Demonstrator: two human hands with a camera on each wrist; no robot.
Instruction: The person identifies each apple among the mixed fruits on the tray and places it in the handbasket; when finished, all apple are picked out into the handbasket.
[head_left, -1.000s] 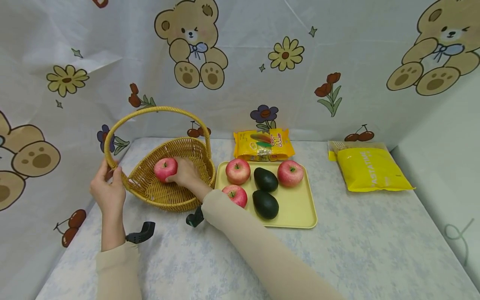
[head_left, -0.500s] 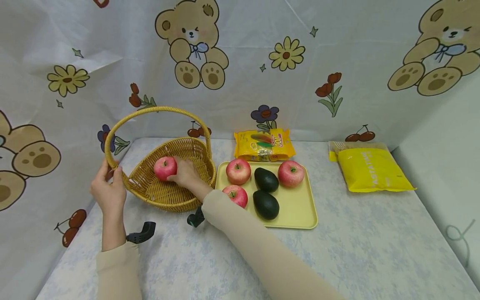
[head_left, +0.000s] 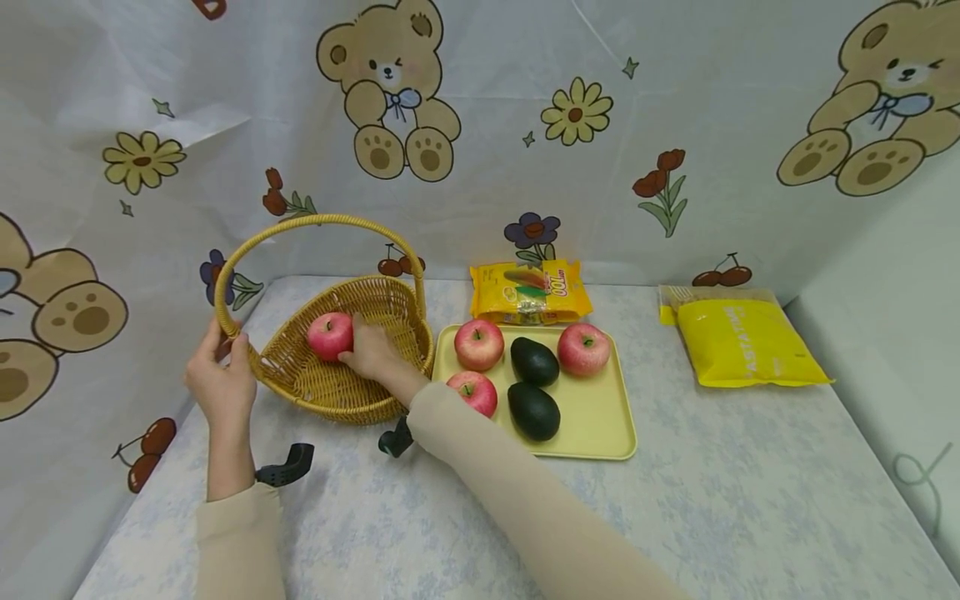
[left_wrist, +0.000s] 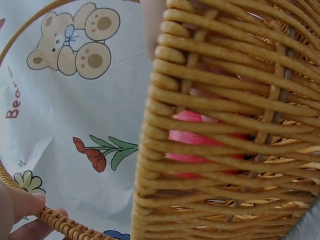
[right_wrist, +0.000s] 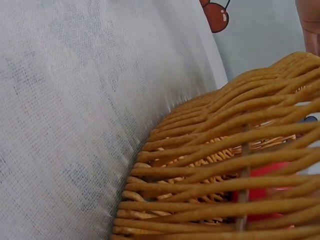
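A wicker basket (head_left: 337, 408) with a tall arched handle stands at the left of the table. My left hand (head_left: 225, 379) pinches the base of the handle (head_left: 243, 252) between thumb and fingers. A red apple (head_left: 330, 336) is inside the basket, seen through the weave in both wrist views. My right hand (head_left: 375, 350) reaches into the basket, right beside the apple, with the thumb near its lower right edge. Its other fingers are mostly hidden behind the hand and apple. In the left wrist view, left fingers (left_wrist: 30, 202) hold the handle.
A yellow tray (head_left: 600, 417) right of the basket bears apples (head_left: 583, 350) and dark avocados (head_left: 534, 412). Behind it lies a yellow-orange packet (head_left: 528, 290). A yellow bag (head_left: 746, 342) lies at the far right. A bear-print cloth (head_left: 495, 192) hangs behind.
My right thumb has drawn slightly away from the apple, and the apple has shifted a little left in the basket. The left hand keeps its hold on the handle. The head view shifted slightly.
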